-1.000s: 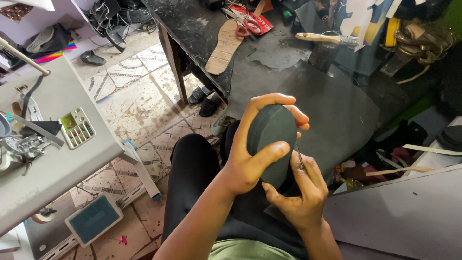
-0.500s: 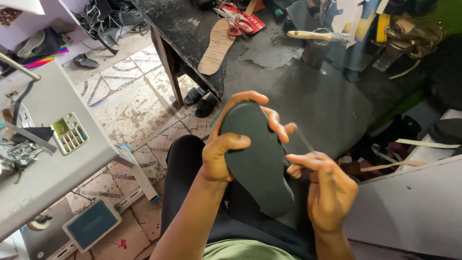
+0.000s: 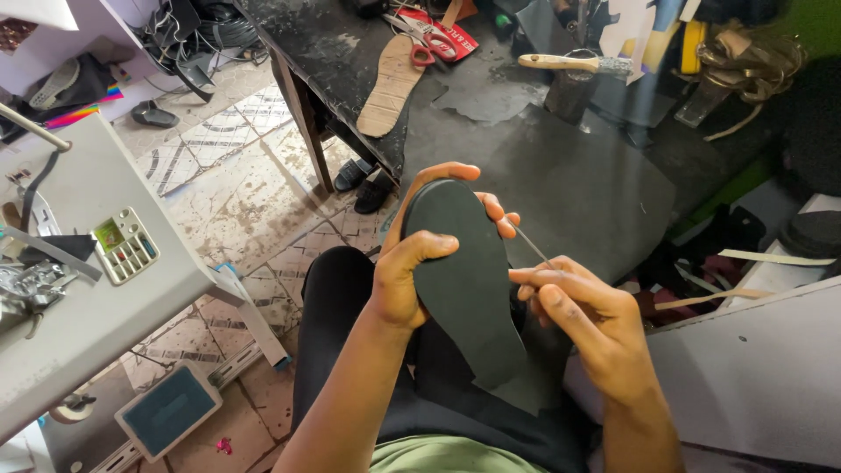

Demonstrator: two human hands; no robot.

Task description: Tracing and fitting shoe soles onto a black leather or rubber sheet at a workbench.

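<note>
Far off to the left of the hands, a grey machine table (image 3: 105, 298) is carrying a small keypad panel (image 3: 125, 245), and a blue-grey pedal (image 3: 168, 412) is lying on the tiled floor (image 3: 236, 188) below it.

The left hand (image 3: 405, 271) is coming up from the lap with the forearm rising steeply and the wrist bent inward. It is closed around a dark sole (image 3: 469, 280): the thumb is pressing across the sole's facing side, while the fingers are wrapping round the rounded top end and showing at its far edge. The sole is standing nearly upright over the person's black-trousered knees, its broad rounded end up and its narrower end pointing down toward the lap. Its surface is looking matte, dark grey-green and smooth, and a loose dark flap is jutting out at the lower right edge.

Just right of the sole, the right hand (image 3: 583, 320) is reaching in from the lower right with the knuckles up. Its fingers are pinched together on a thin pale needle-like tool (image 3: 530, 245), whose tip is slanting up-left to the sole's right edge, beside the left fingertips.

Beyond the hands, a dark workbench (image 3: 543, 166) is holding a tan insole (image 3: 390, 88), red-handled scissors (image 3: 420, 44) and a wooden-handled brush (image 3: 574, 63). To the right of the right hand, a pale grey board (image 3: 753, 377) is lying.
</note>
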